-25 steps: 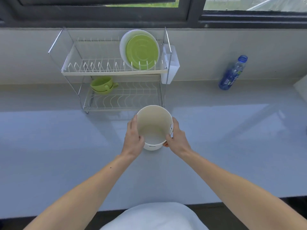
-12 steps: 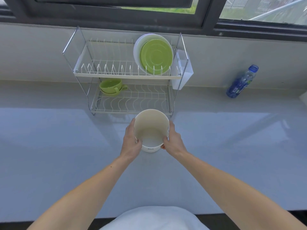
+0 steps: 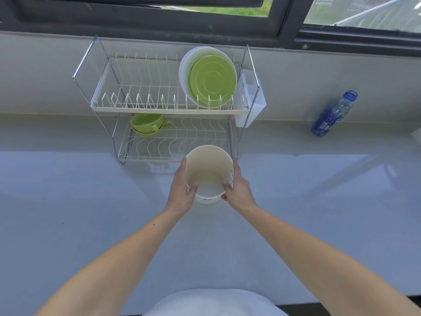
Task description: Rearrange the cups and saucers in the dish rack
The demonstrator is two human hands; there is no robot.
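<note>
Sitting stacked at the 9 o'clock end of the dish rack's (image 3: 159, 110) lower shelf were the green cups (image 3: 147, 124). The green saucer (image 3: 213, 80) stood upright at the upper shelf's 3 o'clock end, against white plates (image 3: 185, 67). At the rack's 6 o'clock, the left hand (image 3: 182, 190) and right hand (image 3: 239, 190) grasped a white tub (image 3: 208, 165) by its rim, thumbs inside. A blue bottle (image 3: 332, 115) stood far off at 3 o'clock.

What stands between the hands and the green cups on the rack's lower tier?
Only what they carry: left hand and right hand grip a white tub in front of the dish rack, at its lower right. The stacked green cups sit lower left, under the upper shelf; nothing visible blocks them from the front.
</note>
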